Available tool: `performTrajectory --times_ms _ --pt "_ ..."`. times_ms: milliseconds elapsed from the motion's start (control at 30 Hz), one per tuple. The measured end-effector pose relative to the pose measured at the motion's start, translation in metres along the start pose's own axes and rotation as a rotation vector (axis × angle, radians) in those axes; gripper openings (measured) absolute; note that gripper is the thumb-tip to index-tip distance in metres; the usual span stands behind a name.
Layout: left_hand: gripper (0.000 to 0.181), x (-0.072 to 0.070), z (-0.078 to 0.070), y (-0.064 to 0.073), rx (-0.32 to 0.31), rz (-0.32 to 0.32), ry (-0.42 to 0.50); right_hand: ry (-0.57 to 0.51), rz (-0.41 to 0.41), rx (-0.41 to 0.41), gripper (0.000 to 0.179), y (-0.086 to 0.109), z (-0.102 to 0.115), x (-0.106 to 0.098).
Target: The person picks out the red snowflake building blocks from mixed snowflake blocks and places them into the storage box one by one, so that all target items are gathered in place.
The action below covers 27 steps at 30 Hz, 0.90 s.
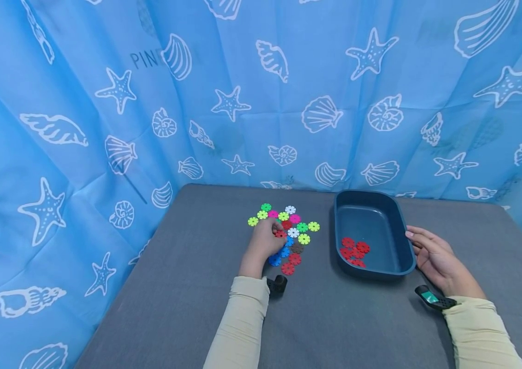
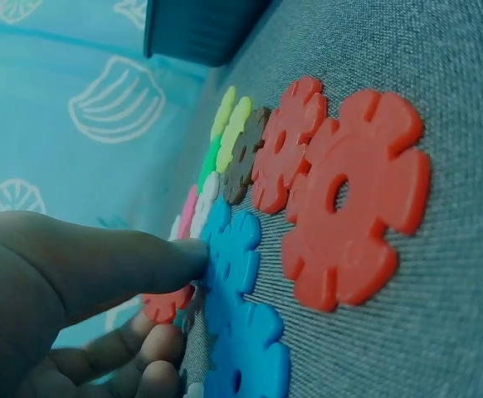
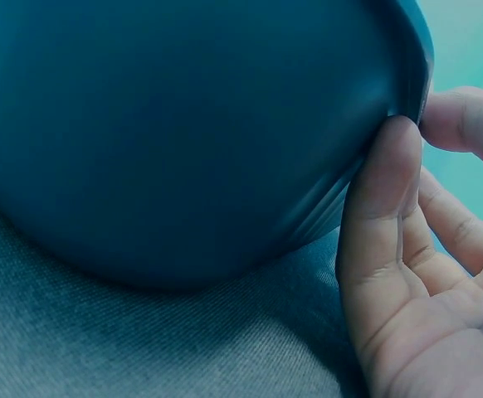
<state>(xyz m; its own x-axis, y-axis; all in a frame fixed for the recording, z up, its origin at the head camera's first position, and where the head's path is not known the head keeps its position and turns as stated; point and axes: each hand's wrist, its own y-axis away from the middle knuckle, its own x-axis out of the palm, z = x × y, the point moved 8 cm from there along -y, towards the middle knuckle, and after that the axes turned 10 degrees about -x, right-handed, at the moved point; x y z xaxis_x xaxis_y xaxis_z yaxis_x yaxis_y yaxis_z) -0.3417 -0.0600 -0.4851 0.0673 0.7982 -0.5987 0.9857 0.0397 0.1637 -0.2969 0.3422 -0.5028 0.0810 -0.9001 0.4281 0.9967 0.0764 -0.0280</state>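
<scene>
My left hand (image 1: 265,240) reaches into a spread of flat flower-shaped plastic discs. Its thumb and fingers pinch a red disc (image 1: 281,233), partly hidden by the fingers. In the left wrist view, blue discs (image 2: 250,352) lie by the thumb, with two overlapping red discs to their right. My right hand (image 1: 441,259) is at the right side of a dark blue bin (image 1: 383,241), its thumb and forefinger holding the edge of the wall (image 3: 395,108). Several red discs (image 1: 355,251) lie inside the bin, towards its near left corner.
Green, yellow, pink, white, blue and brown discs (image 1: 297,248) lie close together on the grey cloth-covered table (image 1: 325,318). A blue curtain (image 1: 252,102) with white shells and starfish hangs behind and to the left. Each wrist carries a black strap device (image 1: 434,298).
</scene>
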Motion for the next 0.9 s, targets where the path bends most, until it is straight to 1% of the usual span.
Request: performTrajectory --times_ms 267,433,600,733,900 --pt "0.012 -0.001 -0.004 0.001 0.019 0.022 0.039 0.012 0.001 -0.004 0.021 0.0 0.001 0.001" --pt "0.012 -0.003 -0.012 0.003 0.044 0.036 0.09 0.007 0.0 -0.001 0.022 -0.001 0.001 0.0" --pt "0.012 -0.001 -0.022 0.007 0.076 0.06 0.137 0.009 -0.001 -0.001 0.021 -0.001 0.0 0.0" --pt "0.017 0.003 -0.03 0.009 0.104 0.096 0.196 0.003 0.004 -0.004 0.022 0.0 0.0 0.0" --pt "0.02 0.012 -0.043 0.013 0.134 0.164 0.267 -0.006 0.012 -0.009 0.023 0.0 0.001 0.001"
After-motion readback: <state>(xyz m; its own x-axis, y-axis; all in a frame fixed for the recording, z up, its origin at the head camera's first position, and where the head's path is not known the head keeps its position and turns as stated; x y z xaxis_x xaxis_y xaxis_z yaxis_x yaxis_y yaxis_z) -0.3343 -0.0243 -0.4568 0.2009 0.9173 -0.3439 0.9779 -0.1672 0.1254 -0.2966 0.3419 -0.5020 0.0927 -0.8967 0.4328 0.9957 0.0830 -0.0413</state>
